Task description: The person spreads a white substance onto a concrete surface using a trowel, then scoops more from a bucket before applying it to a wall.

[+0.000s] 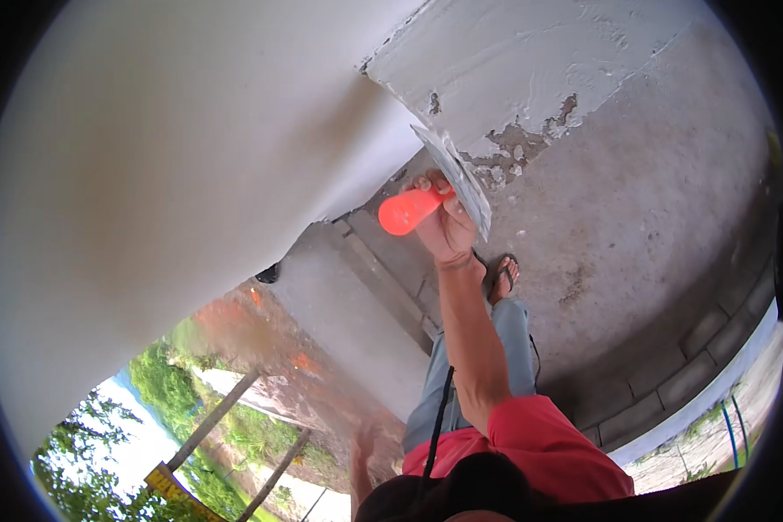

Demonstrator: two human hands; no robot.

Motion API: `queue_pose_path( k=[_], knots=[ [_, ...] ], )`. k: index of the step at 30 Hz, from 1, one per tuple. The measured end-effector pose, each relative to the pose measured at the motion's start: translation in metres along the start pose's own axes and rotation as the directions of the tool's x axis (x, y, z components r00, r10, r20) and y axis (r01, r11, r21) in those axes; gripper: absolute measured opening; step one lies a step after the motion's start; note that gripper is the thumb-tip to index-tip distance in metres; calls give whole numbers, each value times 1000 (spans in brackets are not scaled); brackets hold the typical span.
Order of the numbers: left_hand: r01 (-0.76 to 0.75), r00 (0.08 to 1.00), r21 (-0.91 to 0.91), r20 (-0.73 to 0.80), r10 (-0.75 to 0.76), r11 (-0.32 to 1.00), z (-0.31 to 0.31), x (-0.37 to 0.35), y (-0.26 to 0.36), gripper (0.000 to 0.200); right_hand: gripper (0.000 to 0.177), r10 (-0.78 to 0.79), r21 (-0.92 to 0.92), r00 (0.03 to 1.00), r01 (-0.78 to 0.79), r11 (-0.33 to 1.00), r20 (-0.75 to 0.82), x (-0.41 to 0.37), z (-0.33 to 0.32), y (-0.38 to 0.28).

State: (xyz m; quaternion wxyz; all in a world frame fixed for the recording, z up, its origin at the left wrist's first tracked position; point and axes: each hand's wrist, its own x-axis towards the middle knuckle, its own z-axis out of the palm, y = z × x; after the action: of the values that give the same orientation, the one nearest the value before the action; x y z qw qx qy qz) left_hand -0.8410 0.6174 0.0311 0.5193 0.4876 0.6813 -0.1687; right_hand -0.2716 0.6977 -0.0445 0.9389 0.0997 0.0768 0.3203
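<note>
My right hand [445,219] is wrapped around the orange handle of a plastering trowel [458,178]. Its flat metal blade is seen nearly edge-on, smeared with pale plaster, and overlaps the corner of a smooth white wall [165,157]. Beyond the blade is a grey-white plastered surface [531,65], with rough patches and flaked bits along its lower edge. Down at the left of my body, my left hand [365,442] is blurred by motion and partly cut off by dark shapes near the camera; its fingers are not distinct.
My sandalled foot [505,277] stands on the grey concrete floor [635,200]. A row of blocks [670,383] edges the floor at the right. Wooden posts [213,418], a yellow sign [176,494] and greenery lie outside at lower left. A dark cord [439,418] hangs before me.
</note>
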Motion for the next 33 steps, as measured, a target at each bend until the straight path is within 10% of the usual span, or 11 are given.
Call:
queue_pose_path(
  k=[9,13,15,17,19,21,24,33],
  knots=[
    [-63,988,-61,139,71,996,9,9,17,40,37,29,-237,966,-92,967,-256,-113,80,-80],
    [-50,994,-123,95,62,991,17,27,22,40,39,-222,-948,947,-167,270,-230,-160,74,-205],
    [-25,998,-221,49,36,975,35,33,47,36,38,-162,-926,981,-37,376,-105,-142,193,-264],
    [-32,997,-230,56,46,973,46,30,67,36,36,-157,-993,982,-93,66,-103,-114,280,-286],
    [-39,998,-285,31,50,958,62,25,85,36,33,-183,-767,975,-212,-605,-125,-70,341,-293],
    [-29,999,-329,11,35,944,75,12,95,36,30,-157,-243,979,-186,-952,-131,-29,369,-292],
    [-22,1000,-410,-16,17,912,113,-4,108,37,20,226,-288,942,295,-911,250,21,354,-304],
    [150,989,-383,53,-140,912,255,-92,109,40,26,767,-85,640,767,-637,29,139,283,-336]
  ],
)
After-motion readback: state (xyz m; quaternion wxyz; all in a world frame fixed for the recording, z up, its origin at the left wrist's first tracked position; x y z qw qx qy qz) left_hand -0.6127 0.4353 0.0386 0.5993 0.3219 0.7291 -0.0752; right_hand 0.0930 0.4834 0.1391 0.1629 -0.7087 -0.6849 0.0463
